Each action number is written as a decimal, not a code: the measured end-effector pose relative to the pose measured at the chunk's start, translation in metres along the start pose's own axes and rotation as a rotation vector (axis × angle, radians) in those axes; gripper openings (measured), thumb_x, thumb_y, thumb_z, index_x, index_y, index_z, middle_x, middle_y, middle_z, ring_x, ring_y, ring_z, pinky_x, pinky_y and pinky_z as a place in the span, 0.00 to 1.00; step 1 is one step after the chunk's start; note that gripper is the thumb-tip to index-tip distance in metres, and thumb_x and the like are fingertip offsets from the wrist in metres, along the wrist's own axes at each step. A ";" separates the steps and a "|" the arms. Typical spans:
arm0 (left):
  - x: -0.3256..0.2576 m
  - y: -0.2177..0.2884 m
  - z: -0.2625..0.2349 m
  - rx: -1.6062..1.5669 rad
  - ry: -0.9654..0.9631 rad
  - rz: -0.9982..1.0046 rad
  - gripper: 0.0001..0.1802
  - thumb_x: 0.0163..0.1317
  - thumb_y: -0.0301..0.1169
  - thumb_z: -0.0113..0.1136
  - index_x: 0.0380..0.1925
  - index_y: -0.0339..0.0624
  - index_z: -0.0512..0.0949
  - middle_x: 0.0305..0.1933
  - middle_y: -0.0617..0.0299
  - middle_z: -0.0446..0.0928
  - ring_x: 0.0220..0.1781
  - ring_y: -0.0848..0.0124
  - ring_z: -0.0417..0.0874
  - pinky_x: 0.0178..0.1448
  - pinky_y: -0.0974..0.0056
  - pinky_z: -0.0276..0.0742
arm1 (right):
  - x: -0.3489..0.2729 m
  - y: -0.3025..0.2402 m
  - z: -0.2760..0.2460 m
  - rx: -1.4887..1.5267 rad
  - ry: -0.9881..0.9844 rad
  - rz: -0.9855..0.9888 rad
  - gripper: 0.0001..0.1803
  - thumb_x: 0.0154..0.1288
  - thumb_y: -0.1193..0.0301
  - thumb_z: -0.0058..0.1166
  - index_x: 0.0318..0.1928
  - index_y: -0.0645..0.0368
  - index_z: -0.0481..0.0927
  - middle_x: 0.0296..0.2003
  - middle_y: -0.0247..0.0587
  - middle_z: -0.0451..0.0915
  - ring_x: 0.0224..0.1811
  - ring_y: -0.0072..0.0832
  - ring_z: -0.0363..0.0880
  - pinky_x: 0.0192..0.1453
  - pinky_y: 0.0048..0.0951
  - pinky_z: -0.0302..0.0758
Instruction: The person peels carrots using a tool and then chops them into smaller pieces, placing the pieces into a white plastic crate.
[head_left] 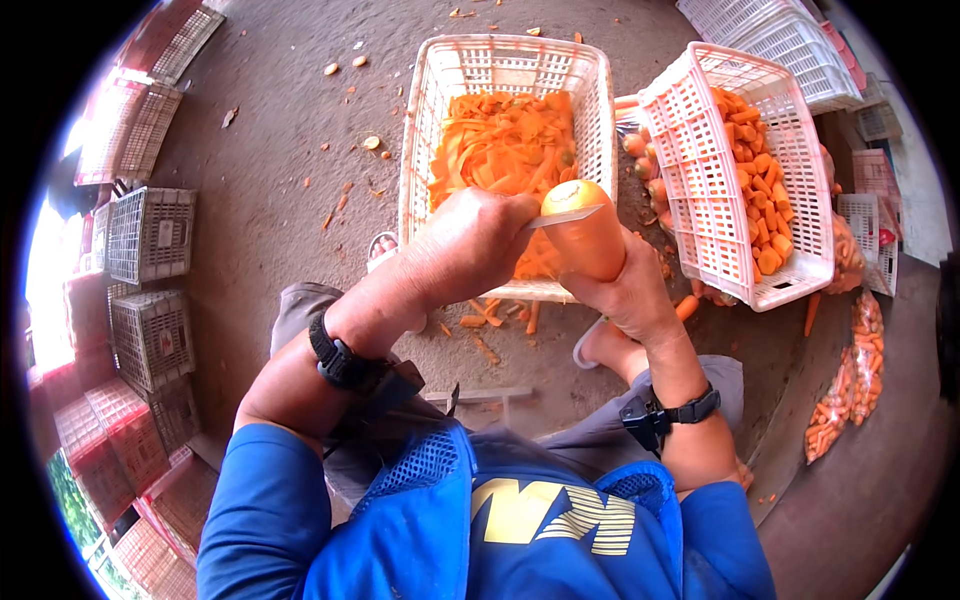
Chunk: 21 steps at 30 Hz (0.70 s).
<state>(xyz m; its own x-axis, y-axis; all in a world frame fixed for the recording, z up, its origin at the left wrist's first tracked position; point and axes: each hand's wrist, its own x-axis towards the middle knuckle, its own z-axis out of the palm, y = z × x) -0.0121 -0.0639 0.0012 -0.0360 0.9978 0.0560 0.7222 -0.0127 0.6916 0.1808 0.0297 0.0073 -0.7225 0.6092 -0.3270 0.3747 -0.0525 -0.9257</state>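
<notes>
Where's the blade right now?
In the head view, the blade is above and right of centre, held by the left hand across the big carrot in the right hand, over the peelings crate.

A vegetable-processing workplace — stacked plastic crates (150, 338), carrot peelings (505, 135), bagged carrots (864, 358), rough floor (265, 130)

The floor (280, 130) before you is rough and grey-brown. Directly on it stands a white slatted basket (417, 150), with your sandalled feet (612, 352) near it; carrot scraps (472, 321) and a few pale round slices (372, 142) lie scattered around.
</notes>
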 end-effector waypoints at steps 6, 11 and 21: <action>-0.001 0.003 -0.003 0.082 0.011 0.003 0.02 0.53 0.23 0.54 0.26 0.36 0.75 0.23 0.45 0.78 0.28 0.48 0.82 0.32 0.50 0.78 | 0.001 -0.005 0.005 0.071 -0.011 0.019 0.24 0.47 0.75 0.64 0.49 0.64 0.77 0.37 0.32 0.79 0.39 0.17 0.75 0.45 0.22 0.72; 0.002 0.005 -0.001 0.122 -0.089 -0.042 0.03 0.49 0.22 0.55 0.25 0.35 0.77 0.23 0.45 0.78 0.29 0.48 0.83 0.34 0.51 0.78 | -0.001 -0.001 0.002 0.011 -0.042 0.041 0.25 0.46 0.74 0.65 0.48 0.65 0.78 0.36 0.33 0.80 0.38 0.18 0.75 0.45 0.23 0.72; 0.018 -0.019 0.031 -0.003 -0.048 -0.117 0.06 0.46 0.23 0.55 0.25 0.37 0.80 0.23 0.44 0.79 0.31 0.47 0.82 0.35 0.50 0.78 | -0.006 0.019 0.007 -0.076 0.005 -0.070 0.23 0.46 0.70 0.66 0.45 0.63 0.78 0.34 0.35 0.81 0.35 0.21 0.77 0.43 0.27 0.75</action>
<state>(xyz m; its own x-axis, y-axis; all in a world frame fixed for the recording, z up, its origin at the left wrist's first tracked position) -0.0050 -0.0440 -0.0339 -0.0866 0.9945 -0.0596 0.7127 0.1037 0.6937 0.1882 0.0195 -0.0093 -0.7457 0.6129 -0.2613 0.3665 0.0498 -0.9291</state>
